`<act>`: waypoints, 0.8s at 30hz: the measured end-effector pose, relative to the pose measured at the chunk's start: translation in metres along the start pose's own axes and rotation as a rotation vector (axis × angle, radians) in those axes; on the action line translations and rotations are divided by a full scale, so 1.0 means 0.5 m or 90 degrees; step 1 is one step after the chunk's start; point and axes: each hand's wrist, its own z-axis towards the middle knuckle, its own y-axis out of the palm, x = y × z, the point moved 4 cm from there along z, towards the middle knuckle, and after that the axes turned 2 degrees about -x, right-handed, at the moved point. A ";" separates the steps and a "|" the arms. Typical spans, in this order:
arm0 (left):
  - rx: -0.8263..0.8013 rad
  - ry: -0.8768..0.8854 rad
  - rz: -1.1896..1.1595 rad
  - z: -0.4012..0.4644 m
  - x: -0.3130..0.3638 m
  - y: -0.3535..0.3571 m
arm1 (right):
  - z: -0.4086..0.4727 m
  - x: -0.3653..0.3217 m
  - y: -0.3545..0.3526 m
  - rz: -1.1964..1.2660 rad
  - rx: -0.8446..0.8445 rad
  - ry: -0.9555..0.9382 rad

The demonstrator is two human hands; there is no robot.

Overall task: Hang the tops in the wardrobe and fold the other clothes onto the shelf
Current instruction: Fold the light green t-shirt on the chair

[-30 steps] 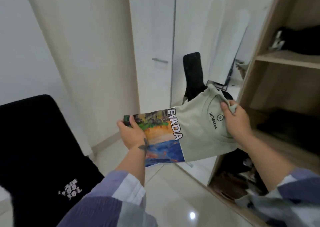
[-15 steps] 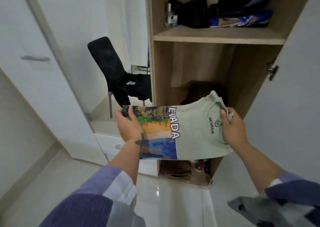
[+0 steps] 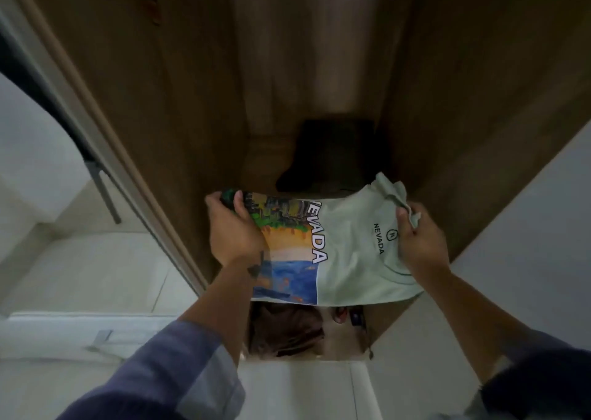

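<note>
A folded pale-green T-shirt (image 3: 348,247) with a colourful print and the word NEVADA hangs flat between my hands, in front of an open wooden wardrobe compartment (image 3: 179,106). My left hand (image 3: 235,231) grips the printed end, thumb on top. My right hand (image 3: 420,237) pinches the collar end, where the fabric bunches up. Behind the shirt, a dark folded garment (image 3: 329,154) lies on the wooden shelf (image 3: 262,160) inside the compartment.
Below the shirt, a lower compartment holds a brown folded item (image 3: 284,330) and small dark objects (image 3: 355,317). A white wardrobe door (image 3: 524,227) stands open on the right. Pale floor tiles (image 3: 96,259) and a metal chair leg (image 3: 105,192) lie to the left.
The view has swung from the room towards the wardrobe and closed in on the compartment. Both hands kept the same hold on the shirt and carried it up to the shelf opening.
</note>
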 end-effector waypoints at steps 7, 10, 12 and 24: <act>-0.082 0.024 0.003 0.093 -0.097 0.183 | 0.117 0.114 0.116 -0.072 0.007 0.025; -0.121 0.096 0.152 0.094 -0.115 0.219 | 0.128 0.125 0.140 -0.149 0.022 0.053; -0.146 0.164 0.266 0.071 -0.117 0.228 | 0.121 0.120 0.147 -0.309 0.083 -0.035; -0.414 0.272 0.510 -0.018 -0.154 0.283 | 0.078 0.143 0.239 -0.567 -0.201 -0.101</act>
